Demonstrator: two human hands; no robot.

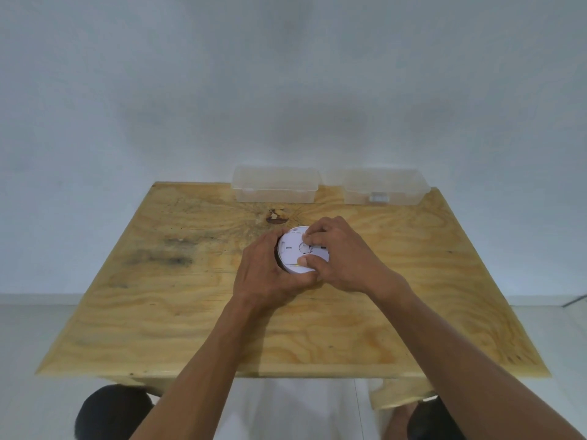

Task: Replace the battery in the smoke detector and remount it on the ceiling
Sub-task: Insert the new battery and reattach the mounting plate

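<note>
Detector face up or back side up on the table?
Back side up: the smoke detector shows its flat back with slots and label, held by both hands.

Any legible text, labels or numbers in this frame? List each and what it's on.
Nothing can be read.
smoke detector: faint grey print near its far rim, too small and blurred to read.
right clear box: pale label-like patch at its front, no characters legible.
left clear box: no text visible.

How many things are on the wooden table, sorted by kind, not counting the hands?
Clear plastic boxes: 2 (left box, right box)
Smoke detector: 1
Total: 3, all on the table
</note>
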